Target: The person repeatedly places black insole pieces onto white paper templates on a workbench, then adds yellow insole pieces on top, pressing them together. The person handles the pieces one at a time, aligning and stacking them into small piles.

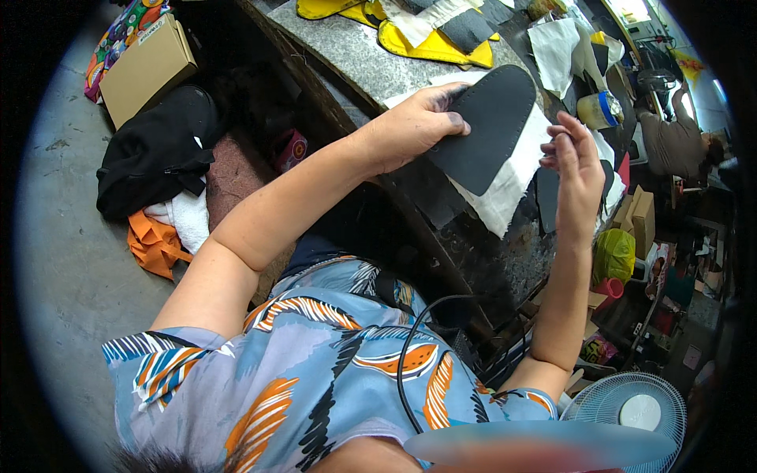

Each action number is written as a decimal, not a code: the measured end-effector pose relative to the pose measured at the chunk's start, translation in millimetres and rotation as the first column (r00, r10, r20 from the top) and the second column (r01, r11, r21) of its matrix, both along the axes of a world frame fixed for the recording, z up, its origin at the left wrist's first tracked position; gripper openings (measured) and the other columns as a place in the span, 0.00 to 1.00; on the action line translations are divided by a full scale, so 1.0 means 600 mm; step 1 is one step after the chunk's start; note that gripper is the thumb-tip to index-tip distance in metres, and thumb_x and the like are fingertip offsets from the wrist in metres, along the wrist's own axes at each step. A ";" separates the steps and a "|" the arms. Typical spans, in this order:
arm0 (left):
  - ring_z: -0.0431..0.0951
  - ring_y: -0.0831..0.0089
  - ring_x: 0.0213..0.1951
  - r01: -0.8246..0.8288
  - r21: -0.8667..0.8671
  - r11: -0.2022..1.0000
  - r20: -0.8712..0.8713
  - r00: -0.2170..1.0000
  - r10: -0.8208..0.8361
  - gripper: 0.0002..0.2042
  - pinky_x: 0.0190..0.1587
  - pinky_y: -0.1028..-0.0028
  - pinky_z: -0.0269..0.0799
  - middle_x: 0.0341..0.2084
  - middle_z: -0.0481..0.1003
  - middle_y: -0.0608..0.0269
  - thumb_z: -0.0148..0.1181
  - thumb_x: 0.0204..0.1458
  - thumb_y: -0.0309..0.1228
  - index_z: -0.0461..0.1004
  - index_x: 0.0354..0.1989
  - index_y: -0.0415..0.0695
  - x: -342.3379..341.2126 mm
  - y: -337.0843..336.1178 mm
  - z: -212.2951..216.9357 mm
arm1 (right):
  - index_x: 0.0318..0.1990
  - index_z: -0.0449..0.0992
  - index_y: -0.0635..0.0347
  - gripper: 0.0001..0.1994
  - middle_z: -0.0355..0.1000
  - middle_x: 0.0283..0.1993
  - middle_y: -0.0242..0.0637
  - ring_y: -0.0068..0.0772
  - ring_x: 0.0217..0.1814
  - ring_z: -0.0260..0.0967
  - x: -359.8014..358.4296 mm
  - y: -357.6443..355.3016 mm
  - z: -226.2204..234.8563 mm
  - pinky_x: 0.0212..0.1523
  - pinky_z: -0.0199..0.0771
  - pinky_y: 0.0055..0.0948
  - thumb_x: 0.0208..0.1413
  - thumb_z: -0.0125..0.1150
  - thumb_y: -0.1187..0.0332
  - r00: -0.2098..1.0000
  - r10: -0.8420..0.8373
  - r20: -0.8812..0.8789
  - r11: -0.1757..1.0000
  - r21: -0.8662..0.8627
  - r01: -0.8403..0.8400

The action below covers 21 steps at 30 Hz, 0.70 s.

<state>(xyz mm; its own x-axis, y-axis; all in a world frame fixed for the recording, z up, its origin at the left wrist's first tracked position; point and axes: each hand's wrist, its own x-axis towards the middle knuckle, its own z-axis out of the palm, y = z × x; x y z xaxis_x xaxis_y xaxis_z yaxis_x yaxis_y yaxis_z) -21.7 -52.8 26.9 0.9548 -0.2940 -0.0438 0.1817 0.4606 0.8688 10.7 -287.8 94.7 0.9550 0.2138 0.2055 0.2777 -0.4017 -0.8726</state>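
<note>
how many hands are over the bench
2: the left hand holds the black piece; the right hand is to its right, apart from it.

The left hand [418,124] pinches a flat black piece [498,126] with a round end and tiny dots by its edge. The right hand [578,177] is near it, fingers bent, holding nothing that I can see. White cloth [509,189] lies below on the table [339,43]. Yellow pieces [430,49] lie farther up. A tub [598,110] with a blue rim sits past the right hand. A fan [631,416] is low on the right.
</note>
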 end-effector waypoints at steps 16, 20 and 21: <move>0.69 0.56 0.61 -0.685 0.605 0.405 0.794 0.485 -0.366 0.25 0.64 0.57 0.62 0.56 0.72 0.53 0.57 0.57 0.34 0.64 0.63 0.42 0.052 0.015 -0.046 | 0.43 0.75 0.57 0.06 0.74 0.32 0.25 0.14 0.27 0.70 0.037 -0.056 -0.045 0.27 0.69 0.16 0.62 0.60 0.67 0.888 0.110 -0.446 0.945 0.324 0.045; 0.67 0.58 0.61 -0.614 0.746 0.257 0.642 0.561 -0.522 0.19 0.64 0.52 0.57 0.54 0.73 0.58 0.52 0.58 0.34 0.68 0.58 0.45 0.056 0.006 -0.055 | 0.46 0.75 0.56 0.07 0.77 0.35 0.26 0.15 0.28 0.71 0.051 -0.102 -0.031 0.28 0.69 0.17 0.63 0.59 0.68 0.932 -0.090 -0.351 0.925 0.318 0.209; 0.68 0.57 0.60 -0.634 0.729 0.257 0.659 0.550 -0.513 0.17 0.62 0.49 0.59 0.50 0.73 0.59 0.53 0.56 0.33 0.69 0.54 0.45 0.056 0.005 -0.055 | 0.46 0.75 0.56 0.06 0.77 0.35 0.25 0.16 0.30 0.72 0.056 -0.114 -0.025 0.29 0.70 0.18 0.63 0.58 0.69 0.929 -0.130 -0.348 0.909 0.332 0.252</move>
